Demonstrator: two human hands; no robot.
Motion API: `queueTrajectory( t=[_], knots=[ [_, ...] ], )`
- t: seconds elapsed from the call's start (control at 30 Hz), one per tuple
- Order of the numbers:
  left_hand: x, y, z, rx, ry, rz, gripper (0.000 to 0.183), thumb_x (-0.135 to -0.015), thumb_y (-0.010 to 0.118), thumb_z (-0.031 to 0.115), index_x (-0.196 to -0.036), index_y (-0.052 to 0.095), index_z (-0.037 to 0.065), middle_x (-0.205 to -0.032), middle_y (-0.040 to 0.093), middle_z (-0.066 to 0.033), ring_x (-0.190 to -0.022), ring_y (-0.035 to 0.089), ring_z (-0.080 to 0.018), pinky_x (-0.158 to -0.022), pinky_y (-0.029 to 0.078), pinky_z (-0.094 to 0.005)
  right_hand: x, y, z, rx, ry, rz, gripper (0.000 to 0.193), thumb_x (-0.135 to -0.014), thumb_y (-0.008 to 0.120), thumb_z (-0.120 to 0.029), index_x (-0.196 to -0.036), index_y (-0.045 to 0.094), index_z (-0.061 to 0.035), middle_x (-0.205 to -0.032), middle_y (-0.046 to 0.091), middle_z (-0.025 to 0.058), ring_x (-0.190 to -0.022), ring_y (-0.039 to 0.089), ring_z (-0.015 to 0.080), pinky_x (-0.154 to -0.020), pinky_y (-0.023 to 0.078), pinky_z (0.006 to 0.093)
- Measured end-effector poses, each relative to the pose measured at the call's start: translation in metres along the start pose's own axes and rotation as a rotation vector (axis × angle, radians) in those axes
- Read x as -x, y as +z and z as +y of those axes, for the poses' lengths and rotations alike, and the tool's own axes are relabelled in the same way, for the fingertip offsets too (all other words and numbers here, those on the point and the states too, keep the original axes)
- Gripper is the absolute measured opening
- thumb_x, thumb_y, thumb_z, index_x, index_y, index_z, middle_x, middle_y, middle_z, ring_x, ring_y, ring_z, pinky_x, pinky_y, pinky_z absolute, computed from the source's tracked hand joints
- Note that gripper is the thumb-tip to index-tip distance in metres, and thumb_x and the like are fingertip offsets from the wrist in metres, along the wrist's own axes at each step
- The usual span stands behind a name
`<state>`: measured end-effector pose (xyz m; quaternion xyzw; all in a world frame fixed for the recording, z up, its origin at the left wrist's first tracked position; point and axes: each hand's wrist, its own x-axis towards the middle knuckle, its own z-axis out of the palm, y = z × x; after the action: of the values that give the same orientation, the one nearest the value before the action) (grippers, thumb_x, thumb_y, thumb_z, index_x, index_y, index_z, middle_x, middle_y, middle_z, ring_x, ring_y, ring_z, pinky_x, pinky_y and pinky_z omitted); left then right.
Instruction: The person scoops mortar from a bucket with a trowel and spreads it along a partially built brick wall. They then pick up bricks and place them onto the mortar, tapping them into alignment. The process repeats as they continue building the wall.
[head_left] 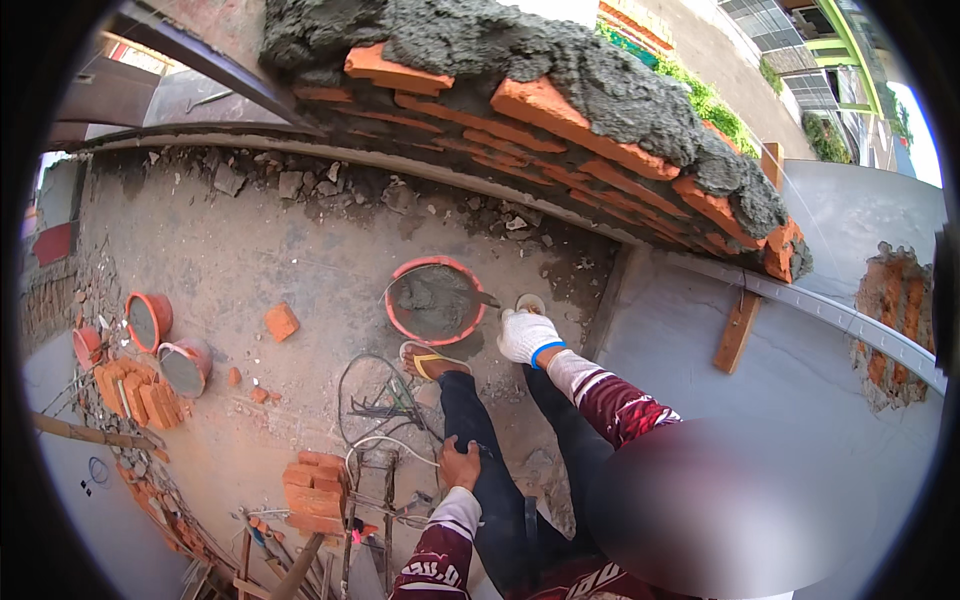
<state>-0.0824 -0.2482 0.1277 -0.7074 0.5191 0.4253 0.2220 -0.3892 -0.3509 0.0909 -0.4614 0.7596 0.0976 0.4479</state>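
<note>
Neither of my hands shows in the head view. Below me a co-worker in maroon sleeves and black trousers bends over. Their white-gloved hand [527,336] reaches down beside an orange pan [440,263] filled with wet grey mortar. Their bare hand [460,465] rests on their knee. One foot wears a yellow-strapped sandal [425,358] next to the pan. Across the top runs a red brick wall [545,105] with a thick layer of fresh mortar [620,90] on it.
Two orange buckets [148,318] [185,365] stand at the left near stacked bricks [135,395]. A loose brick [281,321] lies on the dusty floor. Another brick stack [315,490] and tangled wire [380,400] sit lower down. A wooden block [737,330] leans on a grey slab [800,400].
</note>
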Motion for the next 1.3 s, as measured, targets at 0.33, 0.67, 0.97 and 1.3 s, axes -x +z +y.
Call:
queueTrajectory(
  t=[0.33,0.67,0.97,1.3],
  knots=[
    [-0.259,0.039,0.006,0.992,0.047,0.121,0.058,-0.084,0.086,0.029,-0.123,0.064,-0.008,-0.122,0.070,-0.0179,-0.110,0.067,-0.0278,-0.096,0.051,-0.0385,-0.161,0.124,-0.070,0.504,-0.403,0.178,0.020,-0.085,0.062,-0.012,-0.098,0.068,0.0024,-0.082,0.071,0.0191,-0.071,0.074,0.0338,-0.060,0.059,0.0460],
    [-0.309,0.033,0.037,0.813,-0.167,-0.044,0.033,-0.074,0.085,0.030,-0.090,0.067,0.008,-0.091,0.069,-0.0074,-0.094,0.064,-0.0218,-0.092,0.046,-0.0356,-0.147,0.061,-0.043,0.599,-0.233,0.157,0.025,-0.092,0.060,-0.019,-0.108,0.063,-0.0004,-0.091,0.070,0.0224,-0.086,0.073,0.0395,-0.071,0.059,0.0495],
    [-0.266,0.042,0.046,0.989,0.154,0.213,0.017,-0.077,0.066,0.000,-0.074,0.051,0.008,-0.067,0.053,-0.0001,-0.063,0.051,-0.0126,-0.062,0.044,-0.0300,-0.060,0.060,-0.017,0.454,-0.400,-0.085,0.025,-0.091,0.057,-0.018,-0.111,0.061,-0.0058,-0.087,0.069,0.0181,-0.080,0.072,0.0367,-0.069,0.057,0.0495],
    [-0.088,-0.132,0.068,1.113,0.281,0.095,0.019,-0.082,0.057,-0.011,-0.080,0.047,0.005,-0.083,0.059,-0.0028,-0.067,0.051,-0.0079,-0.056,0.040,-0.0254,0.012,0.027,-0.072,-0.133,-0.388,-0.218,0.035,-0.094,0.062,-0.036,-0.107,0.070,-0.0042,-0.100,0.074,0.0213,-0.097,0.070,0.0429,-0.086,0.055,0.0507]
  ],
)
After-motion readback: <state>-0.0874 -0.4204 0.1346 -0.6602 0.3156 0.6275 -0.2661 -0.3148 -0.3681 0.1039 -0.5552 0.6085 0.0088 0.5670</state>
